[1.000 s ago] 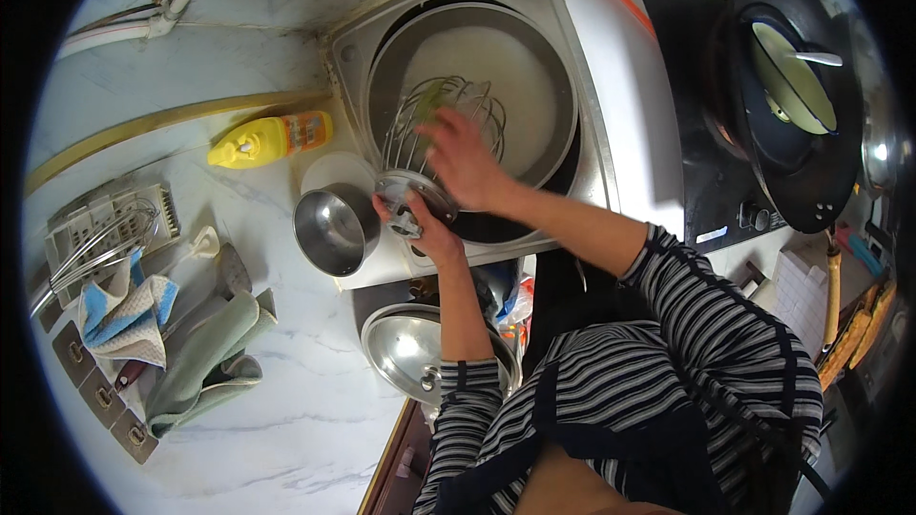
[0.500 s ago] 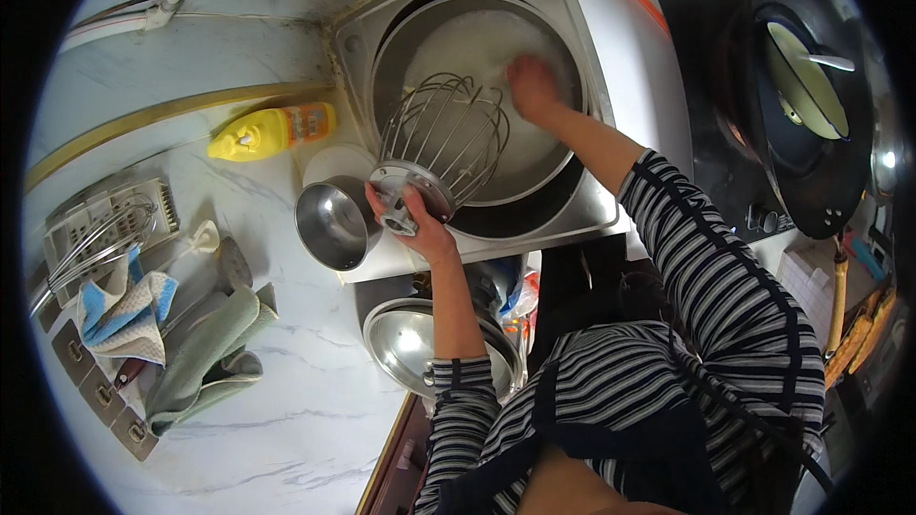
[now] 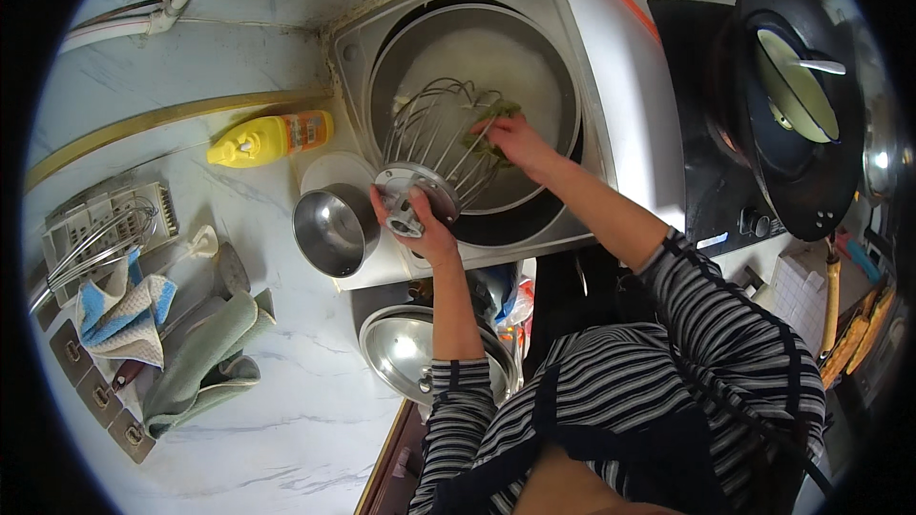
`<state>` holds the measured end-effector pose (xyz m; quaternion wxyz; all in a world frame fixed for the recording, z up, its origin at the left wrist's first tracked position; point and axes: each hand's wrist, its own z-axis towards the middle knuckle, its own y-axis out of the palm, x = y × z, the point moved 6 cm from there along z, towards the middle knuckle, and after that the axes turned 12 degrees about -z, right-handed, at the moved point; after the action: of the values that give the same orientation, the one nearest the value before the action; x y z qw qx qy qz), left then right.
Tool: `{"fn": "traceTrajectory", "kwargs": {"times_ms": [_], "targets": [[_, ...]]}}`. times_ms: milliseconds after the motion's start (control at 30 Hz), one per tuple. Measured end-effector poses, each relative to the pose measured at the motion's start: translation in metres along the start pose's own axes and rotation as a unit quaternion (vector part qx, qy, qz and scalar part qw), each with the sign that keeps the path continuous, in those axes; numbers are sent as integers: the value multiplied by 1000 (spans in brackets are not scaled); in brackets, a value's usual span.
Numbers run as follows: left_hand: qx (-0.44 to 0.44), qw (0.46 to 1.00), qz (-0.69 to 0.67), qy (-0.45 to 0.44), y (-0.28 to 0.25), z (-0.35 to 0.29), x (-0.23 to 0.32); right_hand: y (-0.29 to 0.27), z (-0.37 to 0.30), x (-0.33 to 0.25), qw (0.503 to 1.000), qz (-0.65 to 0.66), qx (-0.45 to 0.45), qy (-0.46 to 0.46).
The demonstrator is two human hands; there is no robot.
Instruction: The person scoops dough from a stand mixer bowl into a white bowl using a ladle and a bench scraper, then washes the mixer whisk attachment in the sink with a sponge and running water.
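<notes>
My left hand (image 3: 420,229) grips a large balloon whisk (image 3: 422,189) by its metal hub, the wire cage tilted up and away over a big round pot (image 3: 565,76). My right hand (image 3: 523,145) is closed on a green scrubbing cloth (image 3: 498,116), which touches the right side of the wires. Its fingertips are partly hidden by the cloth. Cloudy, whitish water (image 3: 487,52) lies in the pot, which sits in a steel sink (image 3: 593,133). A steel bowl (image 3: 334,229) stands just left of my left hand.
A yellow bottle (image 3: 270,138) lies left of the sink. Farther left are a smaller whisk (image 3: 105,243), a blue-and-beige cloth (image 3: 124,310) and a grey-green cloth (image 3: 205,362). A wok (image 3: 811,181) holding a pale green bowl (image 3: 797,86) is at the right. Round metal cookware (image 3: 405,343) sits below the counter.
My right hand has come up out of the cloudy water and moved toward me, bringing the green scrubbing cloth against the whisk's wires. My left hand still holds the whisk.
</notes>
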<state>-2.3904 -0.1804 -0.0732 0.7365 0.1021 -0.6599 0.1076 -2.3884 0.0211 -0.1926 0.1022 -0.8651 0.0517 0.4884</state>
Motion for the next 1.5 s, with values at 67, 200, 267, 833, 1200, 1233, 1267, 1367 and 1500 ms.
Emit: {"fn": "traceTrajectory", "kwargs": {"times_ms": [67, 200, 267, 833, 1200, 1233, 1267, 1367, 1500], "targets": [[-24, 999, 26, 3, -3, 2, -1, 8, 34, 24, 987, -14, -141, 79], [-43, 998, 6, -40, -11, 6, -6, 6, 73, 63, 971, 84, -115, 195], [-49, 998, 21, -26, -13, 6, -3, -2, 87, 70, 972, -46, -70, 219], [-199, 953, 189, 124, -5, 4, 34, -53, 92, -13, 904, -420, 3, -81], [-213, 944, 212, 137, 12, -3, 35, 8, -50, -114, 918, -243, 89, -300], [-214, 942, 216, 142, 11, -6, 35, 3, -26, -102, 945, -213, 94, -229], [-215, 940, 213, 156, 12, -8, 36, -5, 1, -82, 969, -190, 80, -134], [-224, 937, 207, 168, 10, -14, 34, -24, 77, -31, 991, -128, -26, -7], [-276, 919, 217, 180, 9, -19, 32, -37, 124, 4, 900, -427, -19, -80]]}}
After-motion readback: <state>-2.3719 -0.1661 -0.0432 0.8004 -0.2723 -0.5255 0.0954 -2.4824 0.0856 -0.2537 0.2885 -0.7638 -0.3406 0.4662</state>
